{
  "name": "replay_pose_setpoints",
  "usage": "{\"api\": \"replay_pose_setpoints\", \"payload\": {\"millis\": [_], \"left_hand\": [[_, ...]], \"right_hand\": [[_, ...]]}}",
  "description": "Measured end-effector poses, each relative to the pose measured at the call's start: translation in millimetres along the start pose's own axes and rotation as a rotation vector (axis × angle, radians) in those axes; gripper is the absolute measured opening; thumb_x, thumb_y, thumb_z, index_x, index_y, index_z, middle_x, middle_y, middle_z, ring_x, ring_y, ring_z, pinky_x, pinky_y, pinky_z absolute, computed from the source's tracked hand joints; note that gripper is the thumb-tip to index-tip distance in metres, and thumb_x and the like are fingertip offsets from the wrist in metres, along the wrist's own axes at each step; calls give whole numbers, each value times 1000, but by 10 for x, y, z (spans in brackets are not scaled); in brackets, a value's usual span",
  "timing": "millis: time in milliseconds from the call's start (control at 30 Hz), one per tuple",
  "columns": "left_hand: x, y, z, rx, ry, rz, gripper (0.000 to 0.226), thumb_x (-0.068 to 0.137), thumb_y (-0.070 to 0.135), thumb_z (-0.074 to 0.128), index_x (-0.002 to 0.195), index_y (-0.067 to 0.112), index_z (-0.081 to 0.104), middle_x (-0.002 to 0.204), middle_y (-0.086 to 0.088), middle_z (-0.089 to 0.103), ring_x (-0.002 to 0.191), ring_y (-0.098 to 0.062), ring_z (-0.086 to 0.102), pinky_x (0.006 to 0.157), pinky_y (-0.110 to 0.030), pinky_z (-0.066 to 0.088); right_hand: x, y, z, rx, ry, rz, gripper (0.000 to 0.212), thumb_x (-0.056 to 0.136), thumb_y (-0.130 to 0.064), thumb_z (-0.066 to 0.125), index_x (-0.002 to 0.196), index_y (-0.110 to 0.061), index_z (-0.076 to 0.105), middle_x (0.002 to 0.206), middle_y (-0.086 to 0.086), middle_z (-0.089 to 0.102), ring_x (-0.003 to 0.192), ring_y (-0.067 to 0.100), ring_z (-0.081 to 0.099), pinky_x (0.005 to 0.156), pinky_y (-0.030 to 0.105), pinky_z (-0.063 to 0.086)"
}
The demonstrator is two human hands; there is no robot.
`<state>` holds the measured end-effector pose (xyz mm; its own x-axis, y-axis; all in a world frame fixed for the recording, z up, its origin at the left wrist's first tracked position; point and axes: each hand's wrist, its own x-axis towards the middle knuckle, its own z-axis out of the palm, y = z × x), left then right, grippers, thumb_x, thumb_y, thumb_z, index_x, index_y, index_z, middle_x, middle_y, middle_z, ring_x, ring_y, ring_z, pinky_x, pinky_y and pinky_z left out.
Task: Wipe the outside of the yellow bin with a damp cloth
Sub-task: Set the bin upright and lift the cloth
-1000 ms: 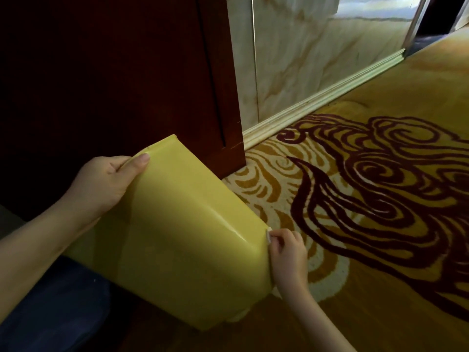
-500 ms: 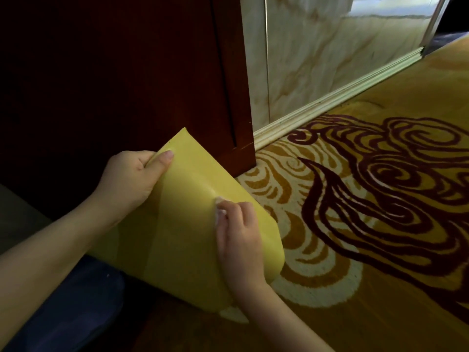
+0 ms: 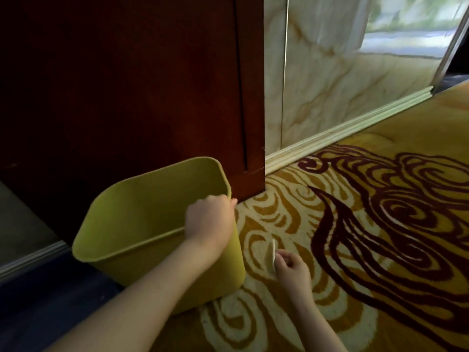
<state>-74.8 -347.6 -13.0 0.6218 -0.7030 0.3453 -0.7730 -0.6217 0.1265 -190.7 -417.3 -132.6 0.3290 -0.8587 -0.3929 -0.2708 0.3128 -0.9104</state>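
The yellow bin (image 3: 142, 219) stands upright on the carpet with its open top facing me. My left hand (image 3: 209, 218) grips its right rim, fingers curled over the edge. Just right of the bin's lower side, my right hand (image 3: 291, 271) pinches a small pale cloth (image 3: 271, 255). The cloth hangs a little apart from the bin wall.
A dark red wooden panel (image 3: 152, 85) rises directly behind the bin. A marble wall (image 3: 342, 85) with a pale skirting board (image 3: 342, 130) runs to the right. Yellow carpet with dark swirl patterns (image 3: 380, 212) covers the floor on the right.
The bin was tipped on its side with my right hand wiping its wall; now it stands upright. My left hand moved to the right rim and my right hand came off the bin.
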Motion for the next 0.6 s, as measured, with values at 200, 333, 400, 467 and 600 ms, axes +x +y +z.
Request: {"api": "replay_pose_setpoints", "payload": {"millis": [200, 333, 400, 467, 600], "left_hand": [[130, 169, 169, -131, -258, -130, 41, 91, 47, 41, 59, 22, 41, 55, 7, 44, 45, -7, 41, 43, -21, 32], [27, -256, -168, -258, -616, -9, 37, 78, 59, 52, 97, 28, 55, 77, 14, 49, 63, -2, 49, 55, -17, 40], [-144, -650, -420, -164, -719, 4, 44, 76, 57, 57, 115, 37, 50, 88, 20, 45, 77, -1, 51, 64, -15, 43], [-307, -1001, -665, -14, -755, 2, 30, 80, 53, 56, 108, 41, 53, 84, 23, 45, 80, 2, 51, 65, -14, 40], [-511, -1237, -809, 35, -706, 55, 30, 91, 47, 41, 68, 30, 48, 65, 13, 46, 60, -2, 44, 55, -18, 33]], "right_hand": [[-13, -413, -161, 220, -148, 87, 11, 90, -11, 55, 93, -11, 66, 87, 13, 72, 83, 28, 69, 81, 46, 56], [-84, -785, -233, 237, -164, 4, 14, 90, -13, 56, 101, -17, 63, 94, 10, 71, 87, 26, 68, 81, 46, 56], [-156, -1002, -255, 222, -157, -68, 17, 90, -15, 55, 104, -21, 62, 98, 5, 69, 89, 22, 67, 77, 42, 57], [-258, -1221, -224, 153, -153, -209, 20, 90, -18, 56, 107, -24, 61, 99, 1, 68, 89, 18, 67, 74, 38, 57], [-508, -1584, 137, -72, -237, -640, 16, 88, -17, 58, 103, -22, 61, 95, -3, 67, 86, 11, 65, 67, 23, 55]]}}
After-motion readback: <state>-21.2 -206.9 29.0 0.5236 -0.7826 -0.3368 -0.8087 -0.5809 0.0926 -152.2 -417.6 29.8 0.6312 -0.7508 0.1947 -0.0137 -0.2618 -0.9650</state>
